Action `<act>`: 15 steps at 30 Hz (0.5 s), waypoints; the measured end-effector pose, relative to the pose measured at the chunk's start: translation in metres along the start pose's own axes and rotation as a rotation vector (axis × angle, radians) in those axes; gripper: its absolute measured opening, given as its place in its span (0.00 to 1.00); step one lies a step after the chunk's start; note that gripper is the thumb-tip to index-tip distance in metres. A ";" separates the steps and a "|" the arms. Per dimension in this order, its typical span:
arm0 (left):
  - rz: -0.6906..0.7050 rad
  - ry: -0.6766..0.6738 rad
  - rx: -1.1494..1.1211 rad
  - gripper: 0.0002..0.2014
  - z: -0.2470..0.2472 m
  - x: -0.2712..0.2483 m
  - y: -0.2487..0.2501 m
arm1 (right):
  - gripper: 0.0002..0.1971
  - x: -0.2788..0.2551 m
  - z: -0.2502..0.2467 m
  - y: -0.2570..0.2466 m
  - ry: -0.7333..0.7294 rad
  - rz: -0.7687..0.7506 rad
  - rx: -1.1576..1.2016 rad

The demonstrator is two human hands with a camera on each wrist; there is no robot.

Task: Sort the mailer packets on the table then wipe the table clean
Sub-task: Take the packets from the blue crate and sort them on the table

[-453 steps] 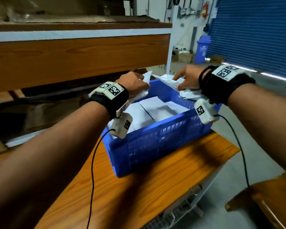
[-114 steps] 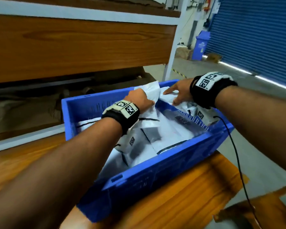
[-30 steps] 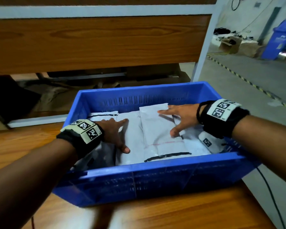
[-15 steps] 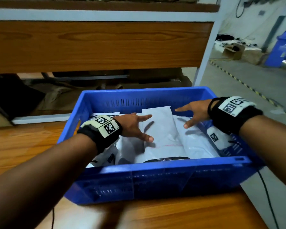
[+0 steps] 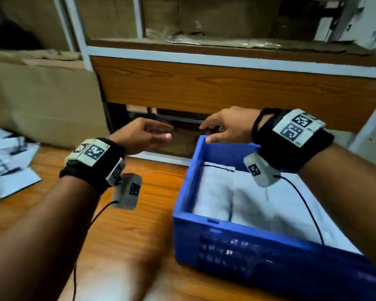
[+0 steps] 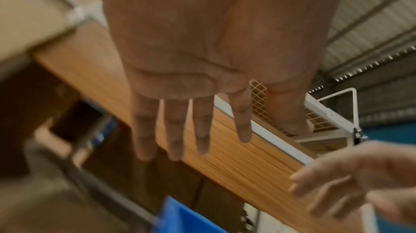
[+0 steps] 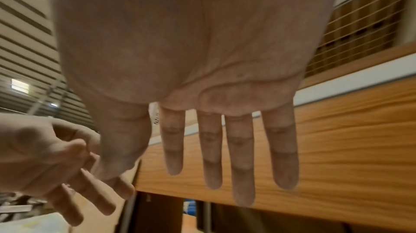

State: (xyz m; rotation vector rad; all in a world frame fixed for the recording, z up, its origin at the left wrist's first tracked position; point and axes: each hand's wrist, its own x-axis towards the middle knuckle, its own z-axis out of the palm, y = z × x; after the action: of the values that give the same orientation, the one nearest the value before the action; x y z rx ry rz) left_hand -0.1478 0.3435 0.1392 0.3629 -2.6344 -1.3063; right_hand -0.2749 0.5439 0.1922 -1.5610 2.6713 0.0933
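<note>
- The left hand (image 5: 139, 135) is raised above the wooden tabletop (image 5: 126, 235), left of the blue crate (image 5: 215, 242); its fingers are straight and spread, holding nothing, as the left wrist view (image 6: 202, 50) shows clearly.
- The right hand (image 5: 228, 124) is above the far left corner of the crate, fingers stretched out and apart, thumb near the rim but whether it touches cannot be told; the right wrist view (image 7: 191, 50) shows an empty palm.
- The two hands are near each other, fingertips pointing toward one another, not touching.
- White mailer packets (image 5: 230, 192) lie flat inside the crate, side by side, a black strip showing along one edge.
- More white packets (image 5: 7, 161) lie in a loose pile at the far left edge of the tabletop, well apart from the crate.
- The crate sits on the right part of the tabletop.
- Behind it stands a shelf (image 5: 226, 83) with a wooden front panel and white frame; cardboard boxes (image 5: 41, 98) stand to the left of it.
</note>
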 end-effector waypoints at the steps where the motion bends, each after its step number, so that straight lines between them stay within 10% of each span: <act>1: -0.014 0.027 -0.003 0.16 -0.018 -0.011 -0.015 | 0.24 0.012 -0.004 -0.022 -0.002 -0.023 -0.001; 15: -0.339 0.178 0.264 0.21 -0.220 -0.161 -0.246 | 0.29 0.188 0.083 -0.305 -0.167 -0.184 0.031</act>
State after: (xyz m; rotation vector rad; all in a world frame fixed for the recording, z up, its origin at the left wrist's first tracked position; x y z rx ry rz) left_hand 0.0981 0.0805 0.0659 0.9537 -2.6724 -0.9465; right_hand -0.1003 0.2377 0.0879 -1.6987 2.3823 0.1668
